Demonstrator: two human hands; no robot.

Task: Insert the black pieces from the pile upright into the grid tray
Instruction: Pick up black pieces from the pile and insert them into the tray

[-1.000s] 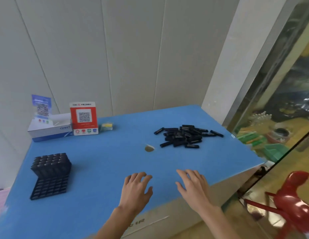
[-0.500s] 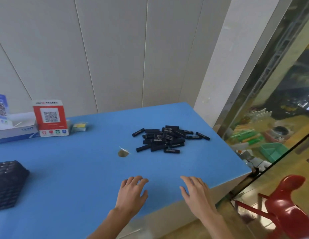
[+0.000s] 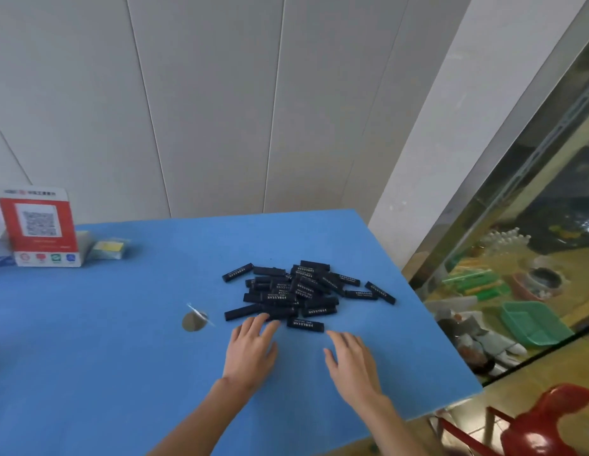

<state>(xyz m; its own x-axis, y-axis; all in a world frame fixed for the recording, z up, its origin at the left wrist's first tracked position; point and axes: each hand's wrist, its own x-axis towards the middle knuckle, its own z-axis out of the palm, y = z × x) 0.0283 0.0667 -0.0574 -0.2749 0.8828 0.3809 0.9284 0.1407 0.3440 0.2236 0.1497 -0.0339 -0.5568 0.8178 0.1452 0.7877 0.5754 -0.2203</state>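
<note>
Pile (image 3: 303, 292) of flat black bars, white lettering; left hand (image 3: 250, 352) fingertips touching, right hand (image 3: 352, 362) flat, empty.

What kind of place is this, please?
Probably a small shop counter used as a workbench: a red QR payment sign stands on the blue table, and a glass partition shows stocked goods behind.

A blue-topped table (image 3: 89, 340) stood against a pale grey panelled wall (image 3: 204, 110), with a white pillar (image 3: 428, 153) and a metal-framed glass pane (image 3: 533, 209) to the right and a red plastic chair (image 3: 546, 422) near right.
</note>
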